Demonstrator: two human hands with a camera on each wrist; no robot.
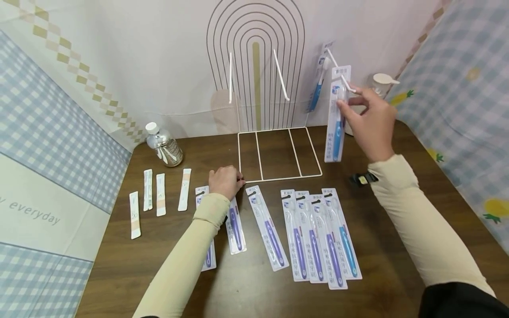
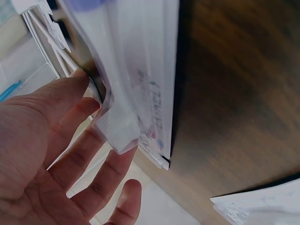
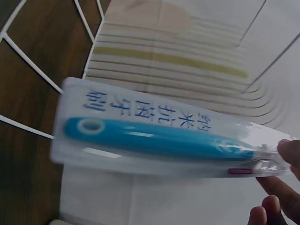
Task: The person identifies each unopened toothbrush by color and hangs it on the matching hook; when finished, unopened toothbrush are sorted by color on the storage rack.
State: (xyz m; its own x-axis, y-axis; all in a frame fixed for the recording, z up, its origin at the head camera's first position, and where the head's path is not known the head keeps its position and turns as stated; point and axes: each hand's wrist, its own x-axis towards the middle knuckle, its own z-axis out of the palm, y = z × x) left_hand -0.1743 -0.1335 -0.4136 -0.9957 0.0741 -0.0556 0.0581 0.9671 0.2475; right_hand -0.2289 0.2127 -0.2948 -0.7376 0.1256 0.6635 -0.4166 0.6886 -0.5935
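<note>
My right hand [image 1: 367, 117] pinches the top of a packaged blue toothbrush [image 1: 336, 119] at the tip of the rack's right hook [image 1: 339, 70]; the pack hangs upright. In the right wrist view the same blue toothbrush pack [image 3: 159, 140] fills the frame, with my fingertips [image 3: 290, 150] on its end. Another blue pack [image 1: 318, 84] hangs further back on that hook. My left hand [image 1: 226, 180] rests on the table at the rack base's front left corner, over purple toothbrush packs [image 1: 234, 225]. In the left wrist view its fingers [image 2: 70, 154] lie straight beside a pack's edge [image 2: 126, 117].
A white wire rack [image 1: 278, 152] stands at the back with two more bare hooks [image 1: 280, 75]. Several purple and blue toothbrush packs [image 1: 318, 236] lie in front. Narrow sachets [image 1: 160, 194] and a plastic bottle [image 1: 164, 145] are on the left, a pump bottle [image 1: 382, 84] at the back right.
</note>
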